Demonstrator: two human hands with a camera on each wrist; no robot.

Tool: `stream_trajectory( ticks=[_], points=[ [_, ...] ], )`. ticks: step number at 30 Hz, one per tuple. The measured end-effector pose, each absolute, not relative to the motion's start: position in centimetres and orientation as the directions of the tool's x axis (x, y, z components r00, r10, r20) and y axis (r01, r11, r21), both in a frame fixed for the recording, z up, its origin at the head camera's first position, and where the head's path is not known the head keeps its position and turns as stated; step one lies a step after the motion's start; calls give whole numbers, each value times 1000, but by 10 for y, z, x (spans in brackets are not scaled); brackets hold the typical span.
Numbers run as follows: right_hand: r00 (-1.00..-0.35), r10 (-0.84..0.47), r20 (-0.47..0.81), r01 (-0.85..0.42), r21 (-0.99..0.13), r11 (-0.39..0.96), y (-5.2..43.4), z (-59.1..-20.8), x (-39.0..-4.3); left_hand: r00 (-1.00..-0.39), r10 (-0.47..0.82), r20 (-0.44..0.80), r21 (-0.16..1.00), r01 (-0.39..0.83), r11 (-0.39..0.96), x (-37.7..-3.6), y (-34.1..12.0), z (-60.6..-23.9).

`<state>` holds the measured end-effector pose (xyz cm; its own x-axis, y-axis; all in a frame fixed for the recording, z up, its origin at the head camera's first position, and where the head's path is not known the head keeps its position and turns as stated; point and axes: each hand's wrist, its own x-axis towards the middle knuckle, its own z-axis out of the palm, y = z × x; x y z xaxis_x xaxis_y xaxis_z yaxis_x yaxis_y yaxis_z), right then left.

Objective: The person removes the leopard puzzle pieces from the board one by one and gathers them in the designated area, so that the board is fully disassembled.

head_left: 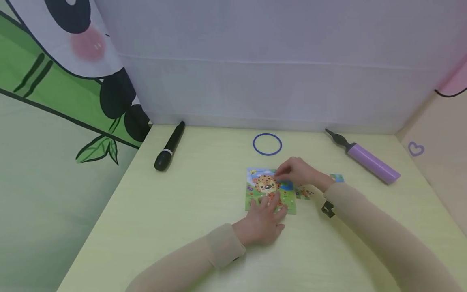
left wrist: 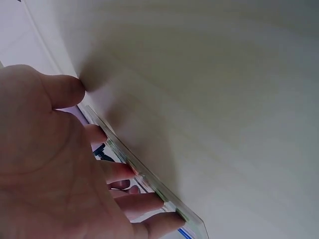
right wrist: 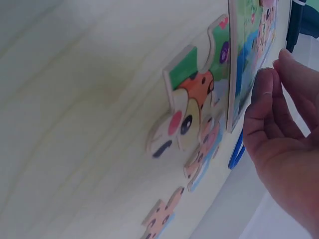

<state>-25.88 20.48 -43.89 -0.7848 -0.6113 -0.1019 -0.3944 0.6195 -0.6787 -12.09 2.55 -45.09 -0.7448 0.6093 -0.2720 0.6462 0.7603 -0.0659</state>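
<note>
Left hand [head_left: 263,223] rests spread on the leopard puzzle [head_left: 264,186]; right hand [head_left: 298,172] pinches, its hold unclear.

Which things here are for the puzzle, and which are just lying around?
Seem to be for the puzzle:
picture board, with the spotted animal
loose pieces, lying beside it

Seem to be just lying around:
black microphone
blue ring
purple pump

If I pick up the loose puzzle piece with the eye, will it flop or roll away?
The puzzle piece probably won't flop, because its cut edge looks solid and board-like. It likely won't roll, since it lies flat on the table. It may feel light, being small and thin.
</note>
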Motion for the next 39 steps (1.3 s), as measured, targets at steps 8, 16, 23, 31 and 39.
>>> stream_trajectory(
  ticks=[8,16,23,31,39],
  points=[
    [-763,-631,-142,-385,-685,619,195,-445,-263,-743,606,-283,-41,641,766,-121,26,-448],
    [-762,-630,-149,-378,-687,620,189,-446,-265,-745,607,-277,-40,640,768,-120,26,-447],
    [-766,-618,-177,-365,-672,645,183,-446,-265,-750,598,-284,-20,628,778,-119,25,-447],
    [-785,-580,-216,-313,-670,673,178,-446,-265,-751,586,-304,-32,623,782,-119,26,-443],
    [-791,-573,-216,-297,-683,667,178,-445,-265,-753,585,-302,-46,625,779,-120,27,-443]
  ],
)
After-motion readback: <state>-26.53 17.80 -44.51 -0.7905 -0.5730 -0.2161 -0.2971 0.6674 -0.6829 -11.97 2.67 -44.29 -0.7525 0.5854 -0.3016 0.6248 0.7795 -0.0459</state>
